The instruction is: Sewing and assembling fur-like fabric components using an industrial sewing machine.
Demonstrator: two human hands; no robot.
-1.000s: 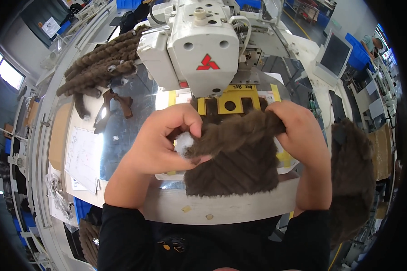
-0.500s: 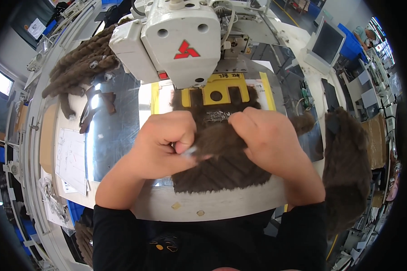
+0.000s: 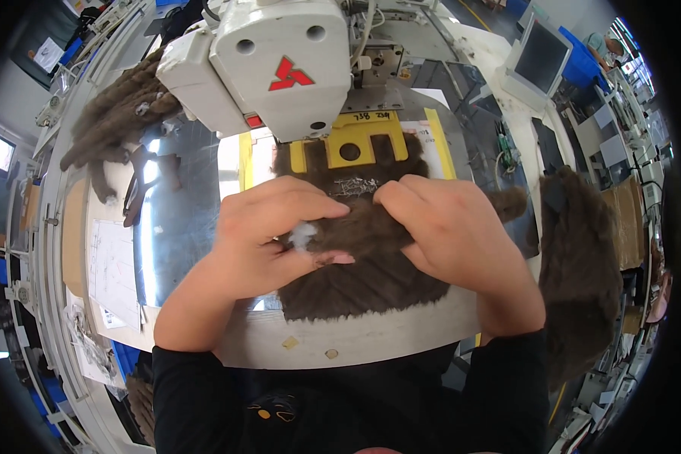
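Note:
A small stuffed brown plush piece (image 3: 367, 231) is held between my two hands, over a larger flat piece of brown plush fabric (image 3: 363, 286). White stuffing (image 3: 303, 236) shows at its left end. My left hand (image 3: 268, 231) curves round that end, fingers above and thumb below. My right hand (image 3: 446, 227) is closed on the right end, its fingers mostly hidden behind. Beyond the hands, a yellow template (image 3: 382, 136) with a round hole and slots lies over the fabric, and whitish stitched lines (image 3: 356, 186) show on the fabric.
A white sewing machine head (image 3: 280, 76) stands just beyond the template. Brown plush strips (image 3: 117, 106) are heaped at the far left. More brown plush (image 3: 579, 280) hangs at the right, by a monitor (image 3: 541, 64). Paper sheets (image 3: 113, 261) lie at the left.
My left hand's fingers have spread from a tight pinch to a wider hold, uncovering the white stuffing. My right hand keeps its grip. The whole view has shifted slightly.

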